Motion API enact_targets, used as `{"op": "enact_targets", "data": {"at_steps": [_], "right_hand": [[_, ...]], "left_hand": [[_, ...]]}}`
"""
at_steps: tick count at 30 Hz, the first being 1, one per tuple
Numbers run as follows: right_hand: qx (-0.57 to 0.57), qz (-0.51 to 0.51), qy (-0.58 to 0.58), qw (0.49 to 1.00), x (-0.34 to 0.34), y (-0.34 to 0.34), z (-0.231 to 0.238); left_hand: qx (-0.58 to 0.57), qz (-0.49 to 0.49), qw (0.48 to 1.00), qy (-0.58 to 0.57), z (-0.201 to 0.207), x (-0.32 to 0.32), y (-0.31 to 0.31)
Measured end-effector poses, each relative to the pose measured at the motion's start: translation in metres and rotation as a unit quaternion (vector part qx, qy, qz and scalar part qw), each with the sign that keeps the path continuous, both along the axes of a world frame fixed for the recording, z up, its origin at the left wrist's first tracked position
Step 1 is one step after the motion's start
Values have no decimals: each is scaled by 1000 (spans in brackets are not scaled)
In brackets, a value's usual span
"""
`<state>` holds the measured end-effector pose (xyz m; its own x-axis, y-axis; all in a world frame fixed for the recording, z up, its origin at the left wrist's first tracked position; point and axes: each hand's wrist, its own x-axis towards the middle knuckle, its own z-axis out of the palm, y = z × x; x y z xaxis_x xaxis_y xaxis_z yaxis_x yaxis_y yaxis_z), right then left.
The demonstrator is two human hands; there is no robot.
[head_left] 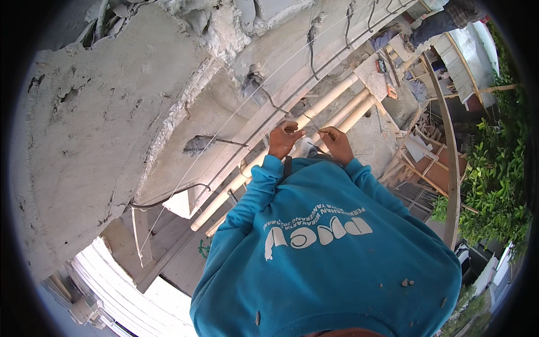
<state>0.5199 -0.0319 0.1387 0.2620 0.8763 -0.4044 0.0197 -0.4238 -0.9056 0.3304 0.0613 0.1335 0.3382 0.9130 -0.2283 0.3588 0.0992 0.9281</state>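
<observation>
My left hand (284,140) is raised in front of my waist, thumb and fingertips drawn into a pinch. Whatever it pinches is too small to make out. Close by on the right, my right hand (337,146) pinches too, and a thin dark piece seems to show at its fingertips, its kind unclear. A whitish, see-through bag-like thing (305,147) lies between and below the hands, against the hem of my blue sweatshirt (337,236). A short gap separates the two hands.
Bamboo poles (331,101) run diagonally below my hands. To the left stands a rough concrete wall (101,123) with bent rebar (275,101) sticking out and a taut string. A handsaw (391,91) lies on a board beyond. At the right are a long timber (446,151) and scrap wood (429,160); another person (441,25) is at the top right.
</observation>
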Motion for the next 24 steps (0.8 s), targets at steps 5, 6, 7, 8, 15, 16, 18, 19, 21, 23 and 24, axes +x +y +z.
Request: {"op": "enact_targets", "data": {"at_steps": [5, 6, 7, 8, 15, 16, 18, 19, 21, 23, 24], "right_hand": [[46, 36, -134, 989, 40, 49, -71], [37, 50, -149, 987, 38, 63, -73], [33, 77, -172, 982, 36, 77, -75], [29, 104, -194, 975, 32, 89, -76], [19, 213, -251, 944, 10, 139, -71], [12, 225, -263, 938, 11, 142, -75], [30, 241, -282, 928, 12, 147, -78], [39, 248, -291, 923, 11, 147, -81], [55, 260, -309, 913, 8, 148, -83], [47, 282, -319, 904, 4, 152, -83], [27, 296, -320, 899, 2, 154, -81]], "left_hand": [[206, 69, 932, 289, -58, 14, 11], [215, 84, 922, 311, -68, 17, 13], [227, 99, 911, 329, -75, 23, 18], [239, 112, 900, 348, -82, 28, 21], [222, 155, 897, 349, -107, 40, 32], [247, 152, 893, 345, -108, 39, 32], [266, 150, 887, 345, -112, 40, 35], [276, 147, 885, 346, -115, 39, 34], [250, 150, 892, 344, -121, 40, 28], [214, 150, 904, 338, -131, 43, 21], [246, 174, 896, 327, -132, 45, 18]]}}
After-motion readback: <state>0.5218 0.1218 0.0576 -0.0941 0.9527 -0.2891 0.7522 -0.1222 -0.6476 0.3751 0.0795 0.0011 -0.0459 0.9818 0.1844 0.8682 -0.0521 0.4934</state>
